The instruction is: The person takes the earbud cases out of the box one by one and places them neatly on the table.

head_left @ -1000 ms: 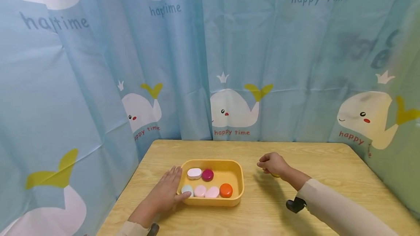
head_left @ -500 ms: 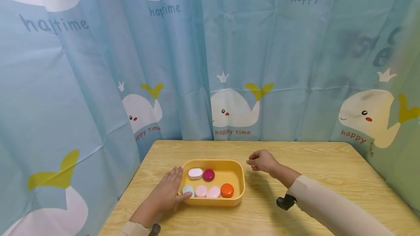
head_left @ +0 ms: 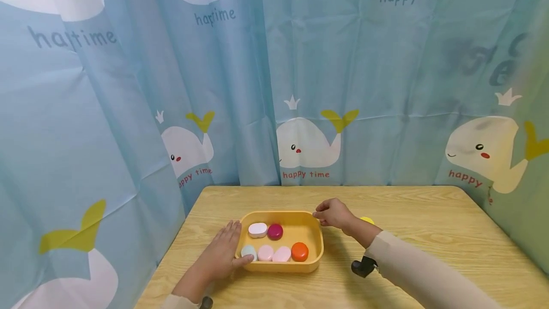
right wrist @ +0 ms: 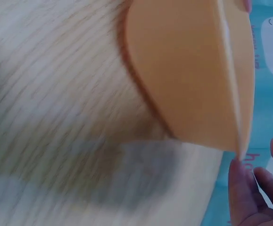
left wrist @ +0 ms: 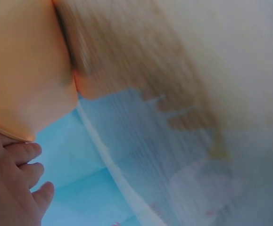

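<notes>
A yellow-orange tray (head_left: 285, 267) stands on the table. In it lie a white oblong piece (head_left: 258, 230), a dark magenta round piece (head_left: 275, 231), a pale blue piece (head_left: 249, 252), two pale pink pieces (head_left: 265, 252) and an orange round piece (head_left: 299, 252). My left hand (head_left: 220, 252) rests along the tray's left wall, fingers straight, thumb over the front left corner. My right hand (head_left: 336, 214) is at the back right corner, loosely bent. In the right wrist view one fingertip (right wrist: 237, 174) meets that corner, other fingers apart; nothing shows held.
A yellow thing (head_left: 367, 220) lies on the table, mostly hidden behind the right forearm. The wooden table (head_left: 429, 242) ends at the back against a blue whale-print curtain (head_left: 240, 85), which also hangs along both sides.
My right hand has moved left from over the yellow thing to the tray's back right corner, leaving the yellow thing on the table. The left hand has stayed on the tray.
</notes>
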The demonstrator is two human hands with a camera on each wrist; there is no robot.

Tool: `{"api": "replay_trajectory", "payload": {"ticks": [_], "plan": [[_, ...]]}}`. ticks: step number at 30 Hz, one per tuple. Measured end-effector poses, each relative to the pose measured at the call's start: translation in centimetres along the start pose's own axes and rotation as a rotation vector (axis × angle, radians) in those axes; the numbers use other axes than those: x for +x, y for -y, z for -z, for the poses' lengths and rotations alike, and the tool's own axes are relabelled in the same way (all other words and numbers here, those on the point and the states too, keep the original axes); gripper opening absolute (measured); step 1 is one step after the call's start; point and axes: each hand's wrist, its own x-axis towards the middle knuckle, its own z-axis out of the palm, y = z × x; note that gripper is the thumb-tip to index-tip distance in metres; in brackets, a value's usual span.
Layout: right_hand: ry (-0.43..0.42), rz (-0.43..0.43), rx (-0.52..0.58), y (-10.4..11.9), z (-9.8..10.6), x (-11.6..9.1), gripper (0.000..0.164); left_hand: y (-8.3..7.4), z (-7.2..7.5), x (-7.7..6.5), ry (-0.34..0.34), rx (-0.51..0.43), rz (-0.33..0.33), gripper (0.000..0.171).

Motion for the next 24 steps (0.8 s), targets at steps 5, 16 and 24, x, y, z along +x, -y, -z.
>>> {"api": "replay_trajectory", "payload": {"ticks": [5, 16, 24], "plan": [[-0.023, 0.035, 0.011, 1.3, 0.1, 0.1, 0.030, 0.0, 0.1, -0.1, 0.003, -0.013, 0.004, 0.104], [-0.011, 0.018, 0.073, 2.1, -1.0, 1.4, 0.024, -0.1, 0.2, 0.2, -0.027, 0.013, -0.028, 0.101], [0.003, -0.033, 0.042, 2.6, -3.1, 1.5, 0.020, 0.0, 0.0, 0.1, 0.005, -0.005, 0.002, 0.103]]}}
